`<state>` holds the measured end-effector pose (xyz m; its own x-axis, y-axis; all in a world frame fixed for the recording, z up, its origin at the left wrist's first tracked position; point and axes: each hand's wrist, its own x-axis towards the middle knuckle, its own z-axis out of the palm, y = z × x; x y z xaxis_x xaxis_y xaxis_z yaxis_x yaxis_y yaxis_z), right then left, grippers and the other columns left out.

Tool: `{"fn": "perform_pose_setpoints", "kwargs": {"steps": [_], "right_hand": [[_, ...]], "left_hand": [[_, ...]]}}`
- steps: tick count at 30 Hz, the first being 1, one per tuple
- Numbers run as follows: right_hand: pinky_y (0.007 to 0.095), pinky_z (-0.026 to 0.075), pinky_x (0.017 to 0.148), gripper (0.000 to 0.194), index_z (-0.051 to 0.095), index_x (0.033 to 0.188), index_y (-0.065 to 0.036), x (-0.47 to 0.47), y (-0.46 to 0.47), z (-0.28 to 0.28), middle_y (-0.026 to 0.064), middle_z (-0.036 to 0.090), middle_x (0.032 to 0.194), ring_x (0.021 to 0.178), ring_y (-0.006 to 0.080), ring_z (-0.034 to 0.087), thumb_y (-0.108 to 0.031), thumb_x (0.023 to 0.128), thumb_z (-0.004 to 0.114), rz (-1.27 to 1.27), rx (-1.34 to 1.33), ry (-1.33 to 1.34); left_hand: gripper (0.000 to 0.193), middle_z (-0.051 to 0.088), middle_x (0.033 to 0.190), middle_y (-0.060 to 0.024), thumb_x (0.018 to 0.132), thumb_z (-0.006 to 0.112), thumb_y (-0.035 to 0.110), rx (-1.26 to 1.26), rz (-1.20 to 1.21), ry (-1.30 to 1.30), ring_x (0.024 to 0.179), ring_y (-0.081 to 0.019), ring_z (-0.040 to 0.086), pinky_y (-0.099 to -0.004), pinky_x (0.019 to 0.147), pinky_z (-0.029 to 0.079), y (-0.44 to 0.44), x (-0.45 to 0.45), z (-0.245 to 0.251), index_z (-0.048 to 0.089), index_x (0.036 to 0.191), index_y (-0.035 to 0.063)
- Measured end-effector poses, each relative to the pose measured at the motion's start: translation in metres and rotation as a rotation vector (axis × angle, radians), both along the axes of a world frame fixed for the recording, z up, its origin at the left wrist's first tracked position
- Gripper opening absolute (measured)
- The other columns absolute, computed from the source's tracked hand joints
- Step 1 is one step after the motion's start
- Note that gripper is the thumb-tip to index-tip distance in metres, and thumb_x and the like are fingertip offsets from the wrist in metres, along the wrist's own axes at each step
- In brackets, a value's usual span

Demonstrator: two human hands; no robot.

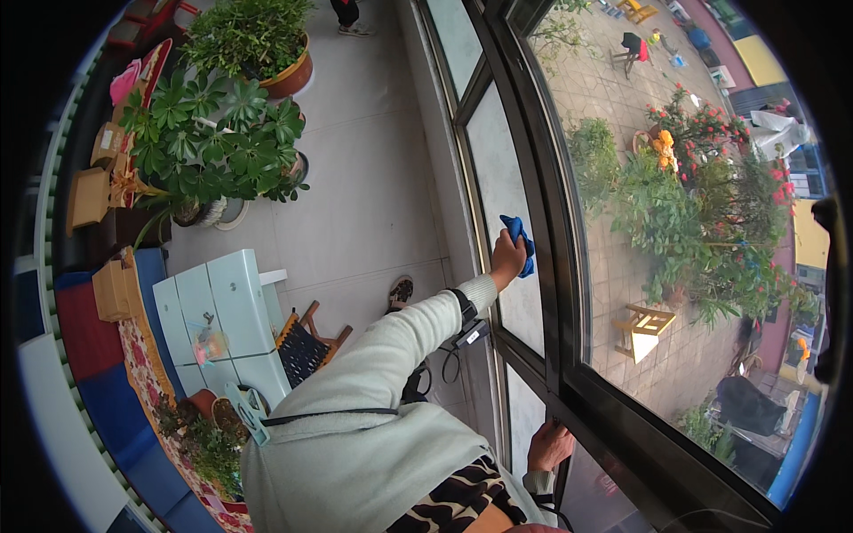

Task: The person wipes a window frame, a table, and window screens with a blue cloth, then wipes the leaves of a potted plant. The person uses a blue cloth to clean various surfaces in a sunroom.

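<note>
My left hand (509, 258) holds a crumpled blue cloth (524, 246) against the pale lower pane (496, 160) of a dark-framed window, just beside the frame bar. The arm, in a light sleeve with a black wristband, reaches across from the left. Low in the view, my right hand (551, 446) has its fingers curled at the dark window frame (566, 383); its fingertips are partly hidden there. Through the large upper pane (620, 280) a paved yard shows.
A slatted wooden stool (310, 340) and a pale table (233, 293) stand to the left. Potted plants (213, 140) are at the upper left. A person's leg (346, 14) shows at the top. A black device with a cable (472, 335) lies by the sill.
</note>
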<state>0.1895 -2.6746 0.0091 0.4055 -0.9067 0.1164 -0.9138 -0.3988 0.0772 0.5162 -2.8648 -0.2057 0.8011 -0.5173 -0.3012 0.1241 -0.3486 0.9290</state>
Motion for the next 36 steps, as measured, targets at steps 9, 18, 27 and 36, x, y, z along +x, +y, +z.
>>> {"fn": "perform_pose_setpoints", "kwargs": {"steps": [9, 18, 27, 36], "right_hand": [[0.0516, 0.052, 0.077, 0.031, 0.056, 0.121, -0.001, -0.001, -0.002, 0.0, 0.0219, 0.063, 0.106, 0.097, 0.0434, 0.062, -0.018, 0.096, 0.065, -0.008, 0.045, 0.013], [0.0516, 0.052, 0.08, 0.038, 0.053, 0.127, 0.001, 0.004, -0.001, 0.004, 0.0247, 0.061, 0.113, 0.1, 0.0455, 0.062, -0.019, 0.097, 0.064, 0.027, 0.002, 0.017], [0.053, 0.05, 0.074, 0.027, 0.057, 0.114, -0.001, 0.0, 0.002, 0.003, 0.0231, 0.064, 0.103, 0.092, 0.0449, 0.063, -0.019, 0.096, 0.065, -0.016, -0.015, 0.044], [0.0541, 0.048, 0.071, 0.034, 0.055, 0.12, 0.005, -0.025, 0.012, -0.002, 0.0261, 0.062, 0.095, 0.085, 0.0486, 0.061, -0.019, 0.097, 0.064, -0.041, 0.03, 0.186]], "left_hand": [[0.064, 0.055, 0.129, -0.0313, 0.094, 0.065, 0.031, 0.027, -0.421, 0.103, 0.124, -0.0463, 0.055, -0.0492, 0.104, 0.046, 0.085, -0.082, 0.039, 0.044, 0.141, -0.0071], [0.048, 0.05, 0.134, -0.0229, 0.091, 0.071, 0.006, -0.387, -0.344, -0.031, 0.124, -0.0423, 0.053, -0.0437, 0.102, 0.051, 0.126, -0.111, 0.072, 0.055, 0.135, -0.0038], [0.022, 0.056, 0.114, -0.0218, 0.09, 0.072, 0.016, -0.022, -0.157, -0.279, 0.103, -0.0411, 0.059, -0.0478, 0.09, 0.05, 0.063, -0.062, -0.071, 0.067, 0.107, 0.0023], [0.018, 0.066, 0.088, -0.0273, 0.093, 0.058, 0.018, -0.069, 0.109, -0.117, 0.085, -0.0492, 0.062, -0.0534, 0.072, 0.049, -0.027, 0.05, -0.104, 0.059, 0.094, -0.0003]]}}
